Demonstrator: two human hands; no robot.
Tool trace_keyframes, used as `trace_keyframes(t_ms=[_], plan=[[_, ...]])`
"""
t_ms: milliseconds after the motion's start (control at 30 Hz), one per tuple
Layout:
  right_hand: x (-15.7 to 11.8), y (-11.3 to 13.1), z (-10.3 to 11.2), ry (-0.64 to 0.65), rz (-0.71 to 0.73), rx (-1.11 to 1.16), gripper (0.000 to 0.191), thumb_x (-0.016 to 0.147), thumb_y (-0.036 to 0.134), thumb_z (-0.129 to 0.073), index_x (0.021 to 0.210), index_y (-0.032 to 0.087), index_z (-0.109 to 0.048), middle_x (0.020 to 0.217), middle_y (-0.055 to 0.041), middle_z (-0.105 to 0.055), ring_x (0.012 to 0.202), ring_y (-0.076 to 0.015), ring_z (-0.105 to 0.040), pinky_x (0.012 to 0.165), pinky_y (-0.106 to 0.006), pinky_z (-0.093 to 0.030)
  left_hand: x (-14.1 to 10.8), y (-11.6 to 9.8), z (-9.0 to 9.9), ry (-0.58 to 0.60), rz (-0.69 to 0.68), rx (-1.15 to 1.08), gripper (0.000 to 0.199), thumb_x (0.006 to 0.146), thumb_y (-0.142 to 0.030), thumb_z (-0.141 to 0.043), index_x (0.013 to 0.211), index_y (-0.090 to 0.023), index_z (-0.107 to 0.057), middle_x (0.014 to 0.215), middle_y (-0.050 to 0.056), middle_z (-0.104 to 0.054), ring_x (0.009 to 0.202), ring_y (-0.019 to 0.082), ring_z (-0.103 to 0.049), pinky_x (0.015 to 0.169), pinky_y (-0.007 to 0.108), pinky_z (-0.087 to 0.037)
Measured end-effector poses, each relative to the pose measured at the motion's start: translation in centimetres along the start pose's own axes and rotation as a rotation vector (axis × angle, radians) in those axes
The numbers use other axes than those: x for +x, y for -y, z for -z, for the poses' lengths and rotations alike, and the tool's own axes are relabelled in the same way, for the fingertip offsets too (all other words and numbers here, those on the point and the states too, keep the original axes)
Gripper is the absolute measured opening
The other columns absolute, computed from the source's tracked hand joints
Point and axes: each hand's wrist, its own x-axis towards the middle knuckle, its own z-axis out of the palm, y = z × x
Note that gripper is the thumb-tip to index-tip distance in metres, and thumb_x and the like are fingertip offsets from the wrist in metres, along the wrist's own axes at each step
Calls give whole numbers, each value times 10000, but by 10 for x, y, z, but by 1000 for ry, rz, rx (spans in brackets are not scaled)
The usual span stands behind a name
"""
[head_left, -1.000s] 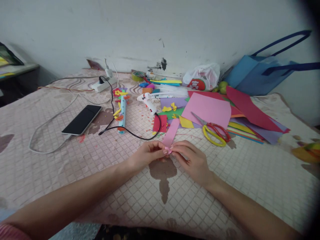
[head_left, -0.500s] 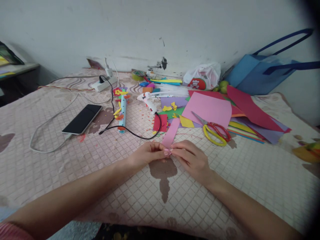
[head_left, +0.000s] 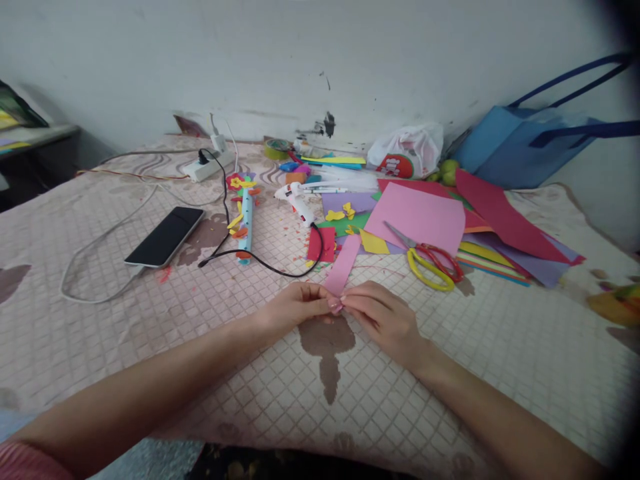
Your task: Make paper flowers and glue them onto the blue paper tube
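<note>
A pink strip of craft foam or paper [head_left: 343,264] stretches away from my fingers across the tablecloth. My left hand [head_left: 303,303] pinches its near end between thumb and fingers. From the other side, my right hand [head_left: 383,310] pinches the same end, where the strip looks folded or rolled; the fingers partly hide it. Scissors [head_left: 431,267] with one yellow and one red handle lie beyond my right hand, their blades on a large pink sheet [head_left: 417,213]. A white glue gun [head_left: 296,201] rests farther back, and a red piece [head_left: 321,245] lies just behind the strip.
On the left are a phone [head_left: 165,235] on a cable and a power strip [head_left: 210,167]. A light-blue stick with colourful cutouts [head_left: 247,227] stands near a black cord [head_left: 270,268]. Coloured sheets [head_left: 515,220], a plastic bag [head_left: 407,152] and a blue bag [head_left: 520,147] fill the back right.
Both hands stay nearly in place, still pinching the strip's near end. The fingers have shifted only slightly around it, and the view has moved a little.
</note>
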Motion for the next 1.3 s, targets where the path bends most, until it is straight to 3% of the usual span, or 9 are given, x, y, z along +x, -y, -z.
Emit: trace_keyframes(t_ms=[300, 433, 567, 867, 1133, 1300], plan=[[-2, -1, 1, 28, 48, -19, 251, 845, 53, -515, 997, 215, -634, 919, -58, -673, 851, -171, -617, 734, -325, -536, 2, 2, 3, 67, -29, -25, 219, 709, -316, -735, 754, -119, -653, 799, 25, -640, 716, 82, -552, 698, 205, -421], [1, 2, 2, 8, -9, 23, 217, 852, 72, -518, 972, 209, -636, 894, -57, -670, 830, -164, -617, 715, -310, -538, 3, 3, 6, 89, -25, -16, 225, 723, -326, -724, 798, -122, -666, 832, 36, -645, 756, 94, -564, 727, 218, -433], [2, 4, 3, -11, -54, 41, 192, 855, 76, -523, 947, 207, -629, 867, -56, -662, 808, -160, -614, 702, -304, -535, 3, 2, 6, 88, 0, -9, 228, 705, -316, -739, 823, -129, -682, 831, 32, -650, 733, 89, -562, 721, 221, -431], [-1, 2, 0, 21, 12, 46, 219, 831, 44, -547, 986, 180, -620, 903, -69, -667, 844, -168, -610, 741, -310, -528, 4, 2, 7, 77, 19, 6, 241, 677, -329, -755, 739, -111, -675, 730, 8, -634, 672, 70, -540, 681, 197, -410], [1, 5, 2, 29, -52, 92, 193, 840, 39, -532, 952, 177, -605, 879, -66, -652, 826, -158, -596, 720, -300, -518, 1, 0, 4, 120, 48, -77, 254, 707, -334, -738, 808, -113, -663, 849, 45, -659, 817, 108, -589, 756, 227, -444], [3, 5, 3, 16, -93, 102, 174, 843, 46, -534, 934, 178, -603, 869, -64, -644, 826, -155, -595, 721, -298, -514, 0, -1, 4, 124, 42, -90, 215, 699, -261, -751, 829, -119, -654, 851, 38, -657, 808, 101, -593, 742, 215, -448]])
